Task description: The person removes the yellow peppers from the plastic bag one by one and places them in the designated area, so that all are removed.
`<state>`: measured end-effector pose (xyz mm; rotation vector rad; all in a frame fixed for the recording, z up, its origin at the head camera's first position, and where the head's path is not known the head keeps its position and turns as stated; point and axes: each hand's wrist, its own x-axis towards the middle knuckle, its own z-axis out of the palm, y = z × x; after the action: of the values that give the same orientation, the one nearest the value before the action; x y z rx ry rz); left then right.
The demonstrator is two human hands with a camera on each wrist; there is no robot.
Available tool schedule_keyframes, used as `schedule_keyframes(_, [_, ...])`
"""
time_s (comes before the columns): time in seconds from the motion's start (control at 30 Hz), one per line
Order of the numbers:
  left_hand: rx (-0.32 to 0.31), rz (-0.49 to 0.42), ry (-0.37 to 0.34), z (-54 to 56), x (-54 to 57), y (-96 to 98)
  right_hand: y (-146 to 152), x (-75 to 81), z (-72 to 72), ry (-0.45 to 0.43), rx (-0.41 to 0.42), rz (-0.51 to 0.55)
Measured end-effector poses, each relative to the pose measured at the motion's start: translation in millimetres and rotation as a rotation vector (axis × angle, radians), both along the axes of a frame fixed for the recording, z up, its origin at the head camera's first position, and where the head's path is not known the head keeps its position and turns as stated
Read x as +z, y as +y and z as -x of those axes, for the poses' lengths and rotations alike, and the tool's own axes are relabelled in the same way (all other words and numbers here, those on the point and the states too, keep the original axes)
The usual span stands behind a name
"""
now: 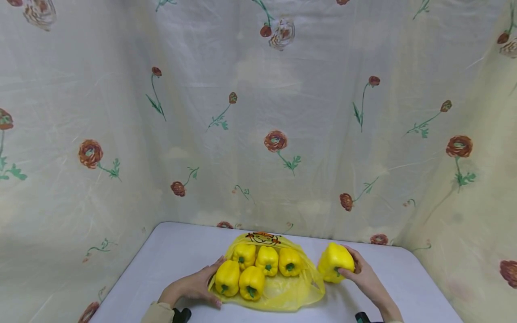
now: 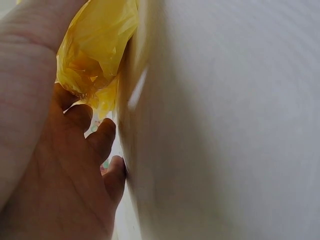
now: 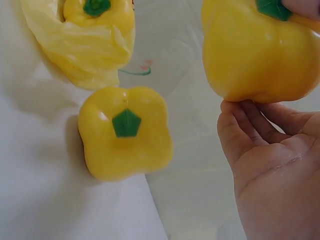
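Holding one pepper [image 1: 339,259] between thumb and fingertips, the right hand [image 1: 368,276] is just beside the right edge of the yellow bag [image 1: 282,297]. The grip looks light, with the thumb near the stem, so the smooth, glossy skin might slip and the pepper could roll away on the surface [image 1: 181,253]. A loose pepper [image 3: 125,135], seen in the right wrist view, stands under it and near the bag; a low move could perhaps knock it. Five more peppers [image 1: 267,261] are grouped at the bag; I cannot tell how far the film covers them. The left hand [image 1: 198,282] is spread wide at the bag's left edge, without a clear grip. Because the film is thin and slack, I think a push there may make it crumple, or set the two front peppers rolling.
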<state>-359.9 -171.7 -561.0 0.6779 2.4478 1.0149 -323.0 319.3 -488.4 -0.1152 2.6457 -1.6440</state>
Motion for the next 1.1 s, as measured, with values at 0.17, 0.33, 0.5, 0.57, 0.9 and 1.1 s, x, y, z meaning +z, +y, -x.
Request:
schedule_keyframes(0.17, [-0.01, -0.007, 0.004, -0.3, 1.1, -0.3, 9.0, -0.3, 0.0, 0.0, -0.027, -0.009])
schedule_keyframes(0.33, [-0.01, -0.009, 0.006, 0.6, 1.1, -0.9, 16.2, -2.0, 0.1, -0.015, -0.045, -0.019])
schedule_keyframes(0.5, [-0.011, -0.007, 0.004, 0.7, 0.5, -0.5, 21.7, -5.8, 0.2, -0.041, -0.064, -0.015])
schedule_keyframes(0.57, [-0.011, -0.003, 0.003, 0.4, 0.1, -0.2, 24.2, -7.3, 0.2, -0.048, -0.076, -0.02])
schedule_keyframes(0.9, [-0.016, -0.006, 0.014, 0.7, -1.1, -0.4, 38.4, -13.7, 0.6, -0.052, -0.127, -0.042])
schedule_keyframes(1.1, [-0.016, -0.008, 0.011, 1.0, -1.7, -0.9, 48.3, -18.5, 1.9, -0.053, -0.144, -0.057])
